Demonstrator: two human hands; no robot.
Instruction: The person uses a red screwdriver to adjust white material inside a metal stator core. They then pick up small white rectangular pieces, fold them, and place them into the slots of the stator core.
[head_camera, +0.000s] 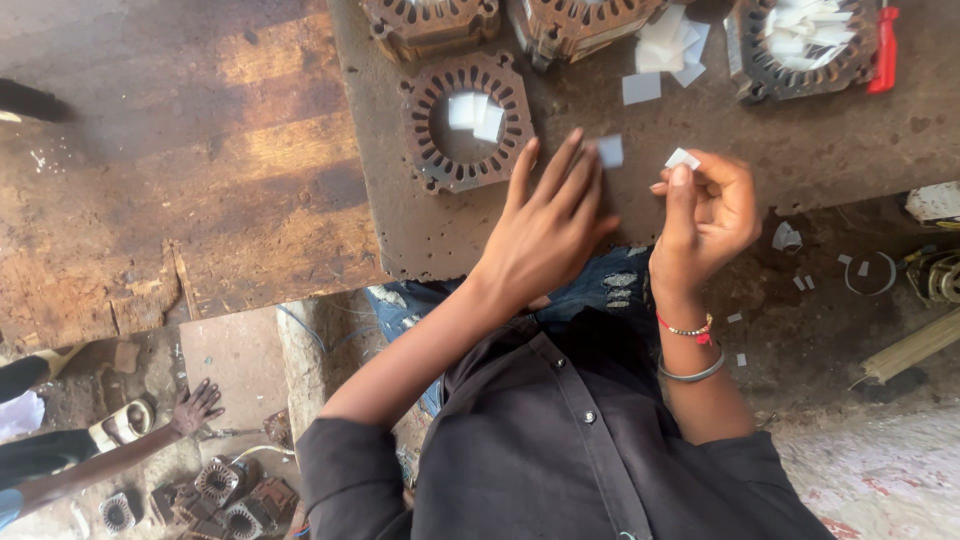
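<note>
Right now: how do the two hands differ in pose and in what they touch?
The left hand lies palm-down with fingers spread, pressing flat on the metal table next to a small white slip. The right hand is raised and curled, pinching a folded white slip at its fingertips. The right wrist wears bangles; the left is bare. Both work above the same table.

A worn, pitted dark workbench (850, 150) is stretching across the upper right of the frame. Sunlight is falling in bands over rough brown boards (180, 170) at the upper left. A dusty concrete floor (870, 470) is showing along the lower right, littered with scraps.
</note>
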